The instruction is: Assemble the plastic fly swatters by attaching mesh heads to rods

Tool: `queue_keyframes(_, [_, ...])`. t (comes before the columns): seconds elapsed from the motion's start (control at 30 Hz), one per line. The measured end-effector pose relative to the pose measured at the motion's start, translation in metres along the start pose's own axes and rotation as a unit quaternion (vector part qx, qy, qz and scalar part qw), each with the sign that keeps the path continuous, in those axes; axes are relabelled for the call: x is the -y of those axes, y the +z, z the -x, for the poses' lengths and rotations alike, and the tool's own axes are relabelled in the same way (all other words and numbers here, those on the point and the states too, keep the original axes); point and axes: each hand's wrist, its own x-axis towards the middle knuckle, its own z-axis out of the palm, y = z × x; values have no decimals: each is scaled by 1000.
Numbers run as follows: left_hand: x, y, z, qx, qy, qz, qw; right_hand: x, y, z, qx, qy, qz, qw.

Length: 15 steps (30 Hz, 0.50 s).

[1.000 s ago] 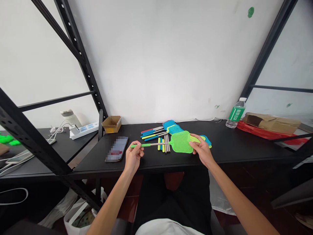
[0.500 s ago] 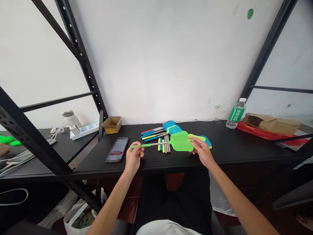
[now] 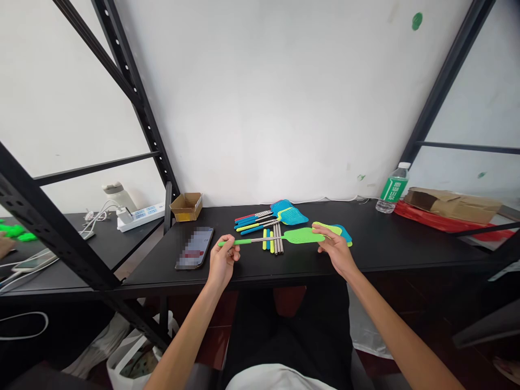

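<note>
I hold a green fly swatter (image 3: pixel 300 235) level above the black table (image 3: pixel 377 244). My left hand (image 3: pixel 222 262) pinches its green handle end. My right hand (image 3: pixel 335 250) grips the far edge of its mesh head, which now lies nearly flat. Under the shaft lie several loose handle pieces (image 3: pixel 272 240) in yellow, blue and grey. Behind them rests a pile of assembled swatters (image 3: pixel 268 215) with blue heads. More swatter heads (image 3: pixel 335 230) in yellow-green and blue lie by my right hand.
A phone (image 3: pixel 195 247) lies left of my left hand. A small cardboard box (image 3: pixel 186 206) stands at the back left, a water bottle (image 3: pixel 392 189) and a brown paper package (image 3: pixel 450 204) at the back right. Black rack posts (image 3: pixel 134 103) frame the table. A power strip (image 3: pixel 140 215) sits on the left shelf.
The green swatter's head has turned from facing me to lying almost flat, edge on. Both hands stayed roughly in place.
</note>
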Motion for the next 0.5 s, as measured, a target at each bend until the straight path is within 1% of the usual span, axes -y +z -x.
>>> queue_keyframes(0.07, [0,1,0,-2,-1,2,1000,3,1,0,1,-1,-3,1000])
queue_keyframes(0.2, [-1,1,0,-8,-3,8,1000,6,3,0,-10,39,-1,999])
queue_keyframes(0.5, [0,-1,0,-6,0,8,1000,3,4,0,-32,73,-4,997])
